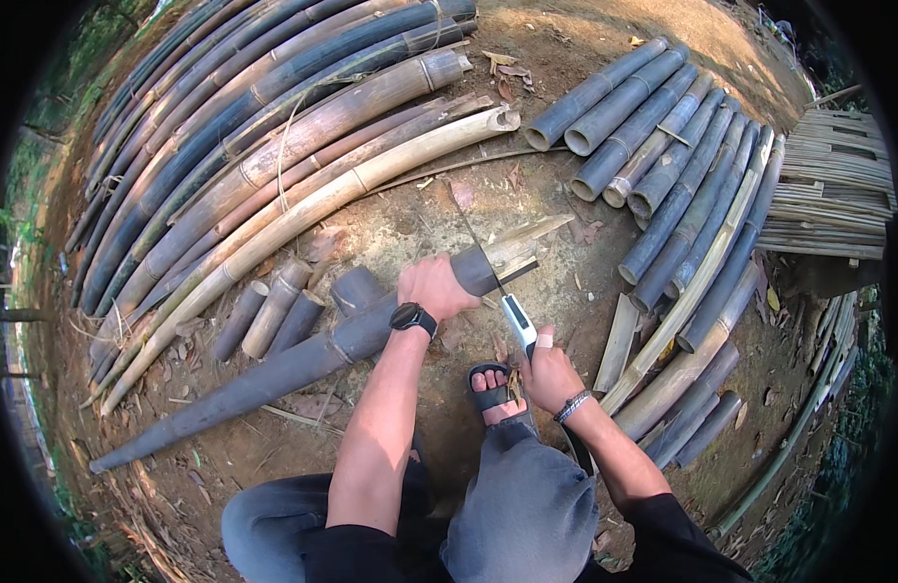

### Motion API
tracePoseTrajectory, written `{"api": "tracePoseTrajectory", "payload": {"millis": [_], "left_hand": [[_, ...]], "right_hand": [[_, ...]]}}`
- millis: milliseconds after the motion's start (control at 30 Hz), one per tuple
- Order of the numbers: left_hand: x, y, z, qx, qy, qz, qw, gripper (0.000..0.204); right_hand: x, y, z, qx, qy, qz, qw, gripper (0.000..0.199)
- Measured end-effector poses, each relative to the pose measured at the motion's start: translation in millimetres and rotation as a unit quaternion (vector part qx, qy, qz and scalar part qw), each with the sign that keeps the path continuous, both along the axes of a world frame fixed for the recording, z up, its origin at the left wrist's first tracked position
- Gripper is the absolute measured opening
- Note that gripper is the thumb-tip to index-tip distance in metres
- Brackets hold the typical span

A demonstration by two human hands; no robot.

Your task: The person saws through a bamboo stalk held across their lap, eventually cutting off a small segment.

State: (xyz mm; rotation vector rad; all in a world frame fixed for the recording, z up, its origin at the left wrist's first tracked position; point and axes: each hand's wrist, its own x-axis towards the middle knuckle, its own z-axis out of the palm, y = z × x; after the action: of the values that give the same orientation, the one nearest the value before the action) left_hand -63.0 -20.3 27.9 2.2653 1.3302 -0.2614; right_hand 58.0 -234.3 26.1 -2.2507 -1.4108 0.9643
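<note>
My left hand (435,289), with a dark watch at the wrist, is wrapped over a long dark bamboo pole (274,381) near its broken, splintered end. The pole slants from the lower left up to the middle and passes over a short bamboo piece (356,291). In my right hand (554,373) is the white and black handle of a hand saw (518,321). Its thin blade runs up and to the left, lying across the pole just right of my left hand. Whether the teeth have entered the bamboo cannot be made out.
Long bamboo poles (303,136) lie stacked at the upper left. Several short cut pieces (277,306) sit beside them. Cut bamboo lengths (662,146) are lined up on the right, near a slatted bamboo stack (828,194). My sandalled foot (491,389) is close below the saw.
</note>
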Motion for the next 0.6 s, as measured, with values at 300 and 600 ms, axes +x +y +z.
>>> {"api": "tracePoseTrajectory", "payload": {"millis": [300,600], "left_hand": [[-4.5,3.7,-20.0,0.049,-0.021,0.035,0.998,0.073],[12.0,20.4,-2.8,0.050,-0.007,0.011,0.999,0.067]], "right_hand": [[-4.4,3.2,-11.7,-0.009,0.011,-0.014,1.000,0.047],[8.3,0.2,-8.0,-0.015,0.015,-0.028,0.999,0.038]]}}
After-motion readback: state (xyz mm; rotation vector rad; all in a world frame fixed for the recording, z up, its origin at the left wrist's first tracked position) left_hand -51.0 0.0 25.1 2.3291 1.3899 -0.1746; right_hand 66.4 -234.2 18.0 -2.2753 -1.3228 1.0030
